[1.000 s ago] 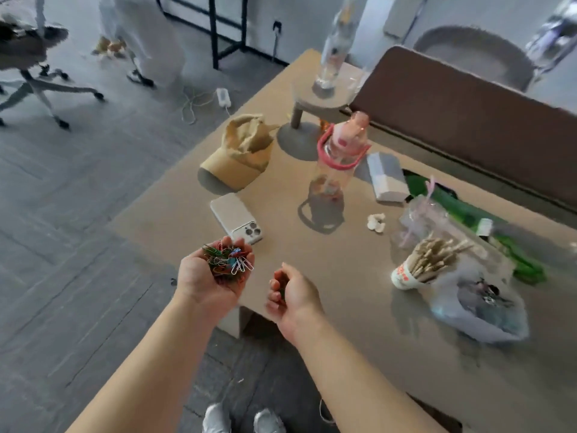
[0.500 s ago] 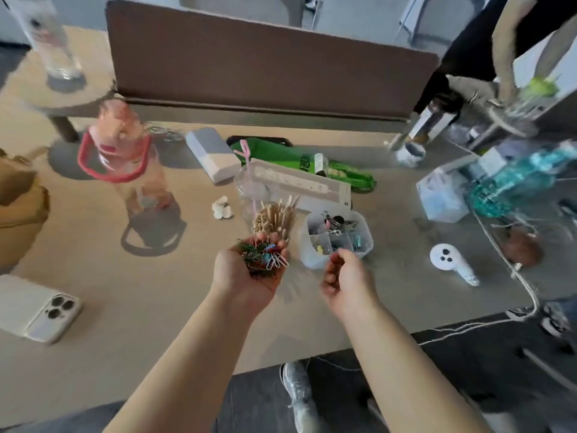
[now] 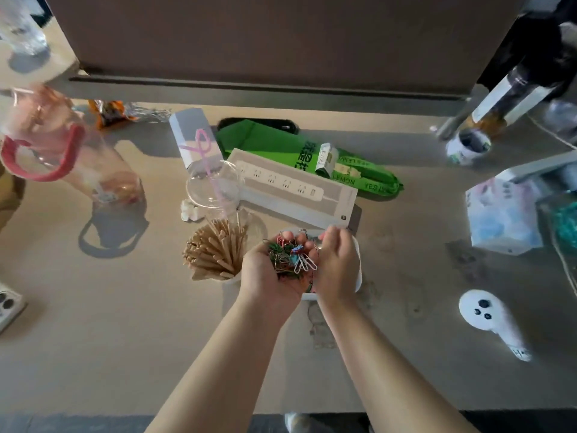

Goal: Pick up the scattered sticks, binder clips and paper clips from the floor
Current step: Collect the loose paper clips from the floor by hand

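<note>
**Desk top, clips heaped in my left palm**

Tan desk fills the view below me, with a brown partition along its far edge. Both my forearms reach forward from the bottom of the view and meet near the middle of the desk.

My left hand is turned palm up and cupped. Its fingers bend upward around a tangled heap of paper clips. The clips are green, red and plain silver wire, and a few large silver ones hang at the heap's right edge.

My right hand lies right against the left one, with its back toward me. The fingers are curled over at the far end, close to the top of the heap. Whether they pinch a clip or hold nothing, I cannot tell.

Both hands hover over a white box. They hide most of it, and only its right rim shows.

Just left of my left hand stands a white cup packed with wooden sticks, their ends fanned out toward me. Behind it is a clear cup with a looped pink straw. Beyond that lie a power strip box and a green bag.

A white controller lies well to the right. A blurred pink bottle stands far to the left.
</note>
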Demonstrator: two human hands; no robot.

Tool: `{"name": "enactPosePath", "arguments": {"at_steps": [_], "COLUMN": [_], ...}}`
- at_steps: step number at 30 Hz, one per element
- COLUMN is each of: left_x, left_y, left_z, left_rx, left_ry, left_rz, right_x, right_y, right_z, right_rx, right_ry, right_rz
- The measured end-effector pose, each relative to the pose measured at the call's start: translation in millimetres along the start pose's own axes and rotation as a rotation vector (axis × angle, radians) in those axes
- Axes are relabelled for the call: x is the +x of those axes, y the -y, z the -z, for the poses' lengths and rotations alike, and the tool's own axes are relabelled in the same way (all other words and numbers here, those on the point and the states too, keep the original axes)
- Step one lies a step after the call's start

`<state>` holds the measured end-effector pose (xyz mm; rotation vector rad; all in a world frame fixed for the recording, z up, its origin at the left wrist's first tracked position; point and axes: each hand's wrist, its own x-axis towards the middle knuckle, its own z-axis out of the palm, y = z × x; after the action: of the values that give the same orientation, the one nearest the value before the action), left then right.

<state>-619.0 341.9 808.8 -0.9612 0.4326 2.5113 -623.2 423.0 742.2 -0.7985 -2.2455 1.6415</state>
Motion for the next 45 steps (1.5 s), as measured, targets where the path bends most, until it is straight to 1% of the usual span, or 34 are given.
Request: {"name": "enactPosePath", "arguments": {"at_steps": [3, 6, 10, 16, 20, 22, 27, 31, 39, 42, 45], "left_x": [16.7, 31.9, 45.1, 50.0, 48.8, 47.3, 48.8, 51.8, 52.6, 50.2, 47.2], "left_y": [3.6, 7.0, 11.2, 18.9, 19.9, 21.3, 24.0, 25.4, 31.0, 32.6, 32.8], "left_z": [-6.3, -6.8, -9.5, -10.6, -0.9, 2.7, 13.0, 23.4, 32.0, 29.9, 28.8], "left_rx": [-0.031, 0.010, 0.131, 0.139, 0.139, 0.151, 0.219, 0.306, 0.422, 0.484, 0.518], "left_ry": [0.006, 0.015, 0.001, -0.010, -0.066, -0.096, -0.177, -0.183, -0.179, -0.128, -0.131], "left_rz": [-0.085, -0.127, -0.186, -0.280, -0.362, -0.411, -0.551, -0.661, -0.742, -0.738, -0.699], "right_x": [4.5, 12.1, 20.0, 23.3, 24.0, 23.5, 16.8, 15.2, 18.3, 21.5, 22.7], "right_y": [-8.3, -13.5, -16.7, -10.1, -3.5, -4.0, -11.1, -13.0, -11.4, -6.2, -0.1], "right_z": [2.5, 9.0, 17.3, 32.2, 36.7, 35.5, 31.8, 32.4, 31.8, 34.7, 37.6], "right_rx": [-0.041, -0.094, -0.072, -0.022, 0.033, 0.047, 0.030, 0.031, -0.014, -0.043, -0.053], "right_ry": [0.084, 0.127, 0.201, 0.180, 0.200, 0.191, 0.206, 0.188, 0.193, 0.226, 0.242], "right_rz": [0.179, 0.226, 0.219, 0.204, 0.049, 0.001, 0.019, 0.012, 0.028, 0.019, -0.001]}}
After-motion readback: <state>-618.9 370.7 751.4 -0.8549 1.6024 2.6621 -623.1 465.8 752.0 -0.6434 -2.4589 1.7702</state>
